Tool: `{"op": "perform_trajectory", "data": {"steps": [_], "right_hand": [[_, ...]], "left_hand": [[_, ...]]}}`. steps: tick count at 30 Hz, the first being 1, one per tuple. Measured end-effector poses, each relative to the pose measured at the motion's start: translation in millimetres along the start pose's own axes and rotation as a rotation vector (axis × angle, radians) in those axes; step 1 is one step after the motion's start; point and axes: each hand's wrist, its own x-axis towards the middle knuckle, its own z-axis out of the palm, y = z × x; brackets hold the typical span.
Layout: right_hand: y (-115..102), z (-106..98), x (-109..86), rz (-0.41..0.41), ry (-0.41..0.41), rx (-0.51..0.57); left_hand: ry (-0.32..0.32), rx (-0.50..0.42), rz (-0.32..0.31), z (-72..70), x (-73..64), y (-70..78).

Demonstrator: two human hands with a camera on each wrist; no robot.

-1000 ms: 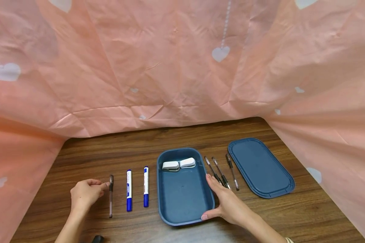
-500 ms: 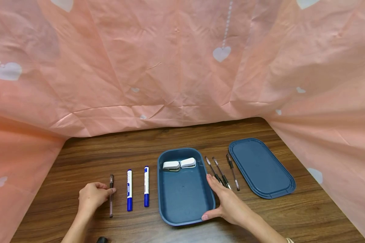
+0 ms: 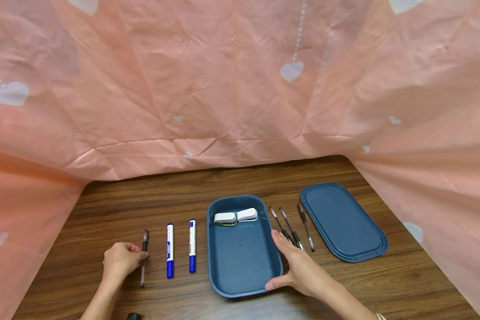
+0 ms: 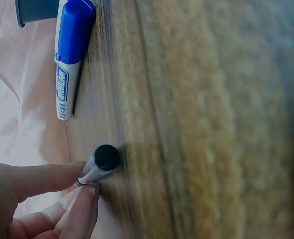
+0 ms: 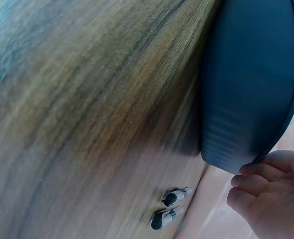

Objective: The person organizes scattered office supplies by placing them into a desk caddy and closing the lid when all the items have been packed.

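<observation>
My left hand pinches a clear gel pen with a dark grip between thumb and fingers, at the left of the table. Its dark round end faces the camera in the left wrist view. Two white markers with blue caps, one nearer and one farther right, lie between that hand and a blue plastic box. Two small white staplers, a left one and a right one, sit at the box's far end. My right hand holds the box's near right corner, thumb at the front rim, fingers along the side.
Right of the box lie several gel pens, two of them partly behind my right hand. Beyond them a blue lid lies flat on the wooden table. A black object shows at the bottom edge. A pink curtain encloses the table.
My left hand has moved right onto the gel pen and taken it between thumb and fingers; the pen now slants slightly and has shifted a little left. My right hand and the box stay put.
</observation>
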Motion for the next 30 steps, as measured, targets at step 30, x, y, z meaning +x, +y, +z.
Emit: {"op": "perform_trajectory", "data": {"steps": [30], "right_hand": [[1,0,0.1,-0.005,-0.005,0.004]], "left_hand": [[-0.001,-0.141,0.103,-26.6,-16.4,67.7]]}}
